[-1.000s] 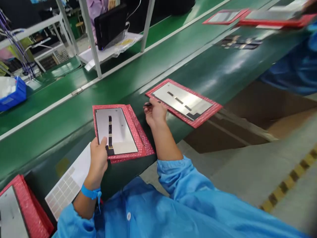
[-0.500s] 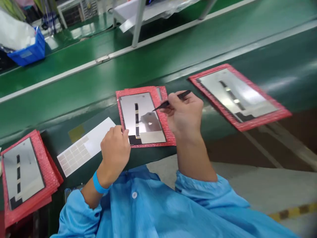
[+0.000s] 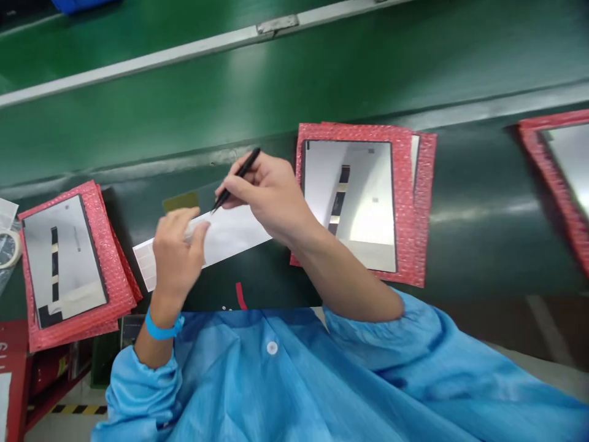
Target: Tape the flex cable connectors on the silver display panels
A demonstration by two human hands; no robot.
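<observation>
My right hand is closed on a black pointed tool, perhaps tweezers, its tip over a white label sheet. At the sheet's left part is my left hand, thumb and fingers apart, blurred; whether it touches the sheet is unclear. To the right, beside my right forearm, a silvery panel with a dark strip lies on red bubble wrap. My forearm hides its lower left corner. Another panel rests on stacked red bubble wrap at the left.
A third panel on red wrap is cut off at the right edge. A tape roll sits at the far left. Yellowish film lies behind the sheet. A pale rail crosses the green surface. A red strip lies near my coat.
My right hand has moved left with the tool, from the middle panel to the label sheet. My left hand has shifted onto the sheet's left part. The view has turned, and the panels appear farther right.
</observation>
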